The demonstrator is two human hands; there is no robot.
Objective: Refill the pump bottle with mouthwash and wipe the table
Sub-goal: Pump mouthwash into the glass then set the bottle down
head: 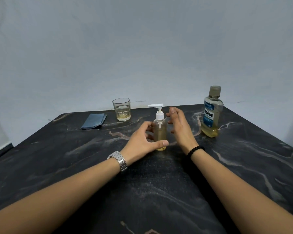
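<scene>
Folded blue cloth (93,121), left of centre; drinking glass (121,109) just right of it, a little yellow liquid at the bottom.

Left hand (143,141) — fingers loosely spread, holding nothing; thumb in front of the base of the pump bottle (160,129).

Pump bottle: frame centre, upright, between both hands, pump head fitted.

Right hand (179,126) — open, just beside it.

Mouthwash bottle (211,111), right, capped, label reads "LISTERINE".

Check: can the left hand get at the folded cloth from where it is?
Probably yes. The left hand is open beside the pump bottle, and only bare table lies between it and the cloth; the glass stands off that path.
</scene>
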